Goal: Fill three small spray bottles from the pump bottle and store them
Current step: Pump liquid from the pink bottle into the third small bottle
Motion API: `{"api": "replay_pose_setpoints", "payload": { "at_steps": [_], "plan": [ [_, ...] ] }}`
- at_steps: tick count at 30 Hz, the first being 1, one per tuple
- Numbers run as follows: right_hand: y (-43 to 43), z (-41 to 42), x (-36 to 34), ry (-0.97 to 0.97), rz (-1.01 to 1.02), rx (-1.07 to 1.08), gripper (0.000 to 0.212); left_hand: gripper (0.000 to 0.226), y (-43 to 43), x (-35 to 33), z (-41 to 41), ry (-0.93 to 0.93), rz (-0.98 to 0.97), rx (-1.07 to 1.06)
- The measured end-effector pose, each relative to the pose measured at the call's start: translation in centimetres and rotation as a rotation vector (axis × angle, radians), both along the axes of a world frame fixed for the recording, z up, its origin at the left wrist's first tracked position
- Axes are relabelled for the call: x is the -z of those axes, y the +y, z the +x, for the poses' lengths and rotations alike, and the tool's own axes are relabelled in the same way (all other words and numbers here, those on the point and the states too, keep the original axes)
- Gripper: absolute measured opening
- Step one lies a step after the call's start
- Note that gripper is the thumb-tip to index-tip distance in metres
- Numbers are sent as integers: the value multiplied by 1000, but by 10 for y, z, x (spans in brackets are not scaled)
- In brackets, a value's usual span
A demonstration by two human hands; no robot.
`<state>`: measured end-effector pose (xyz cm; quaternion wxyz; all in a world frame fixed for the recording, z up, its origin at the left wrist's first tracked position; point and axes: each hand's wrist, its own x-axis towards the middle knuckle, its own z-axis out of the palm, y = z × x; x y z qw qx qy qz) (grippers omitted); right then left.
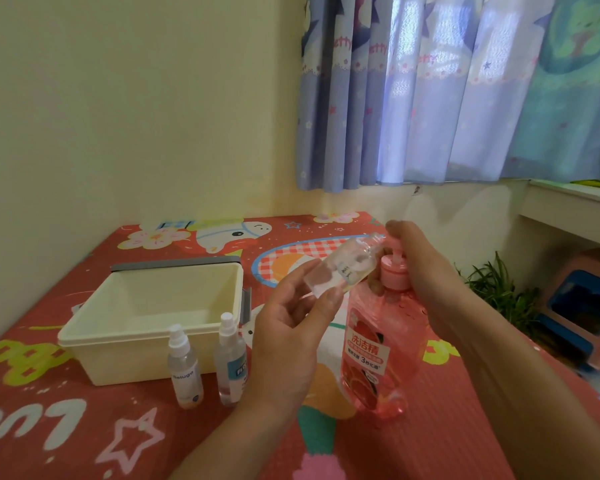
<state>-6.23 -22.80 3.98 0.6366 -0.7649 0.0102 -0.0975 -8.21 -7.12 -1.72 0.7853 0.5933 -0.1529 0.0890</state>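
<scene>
While pinching the uncapped spray bottle (340,268) in the left hand (291,327), mouth at one o'clock by the pump bottle (374,344) spout, right hand (423,271) curled over its top, risks squirting past that narrow mouth on a hard press.

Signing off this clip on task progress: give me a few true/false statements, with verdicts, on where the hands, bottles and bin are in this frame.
1. The left hand holds a small clear bottle tilted toward the pump. True.
2. The right hand lies flat on the table. False: it is on the pump head of the pink pump bottle.
3. Two capped spray bottles stand upright in front of the cream bin. True.
4. The pink pump bottle lies on its side. False: it stands upright on the table.
</scene>
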Motion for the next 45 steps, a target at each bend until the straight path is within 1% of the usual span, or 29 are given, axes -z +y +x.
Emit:
{"api": "replay_pose_setpoints", "payload": {
  "at_steps": [2,6,11,16,20,25,31,36,40,45],
  "plan": [
    [0,0,-1,2,13,7,55,44,0,-1,0,-1,-1,0],
    [1,-1,-2,4,14,-13,62,43,0,-2,0,-18,12,6],
    [1,-1,-2,3,14,-1,57,47,0,-2,-2,-10,0,13],
    [0,-1,-1,1,10,-9,64,46,0,-3,-2,-12,6,9],
    [1,-1,-1,4,15,8,56,46,0,-1,0,-7,1,2],
    [2,-2,-1,8,17,9,61,43,1,-1,1,-6,-2,-2],
    [3,-1,-3,8,11,8,56,47,2,0,1,6,5,-12],
    [2,-1,-2,10,12,-3,63,40,2,-1,1,11,24,-15],
    [3,-2,-3,12,20,10,56,43,2,0,1,13,11,-2],
    [3,-2,-3,8,22,11,60,39,1,0,1,0,14,-4]
  ]
}}
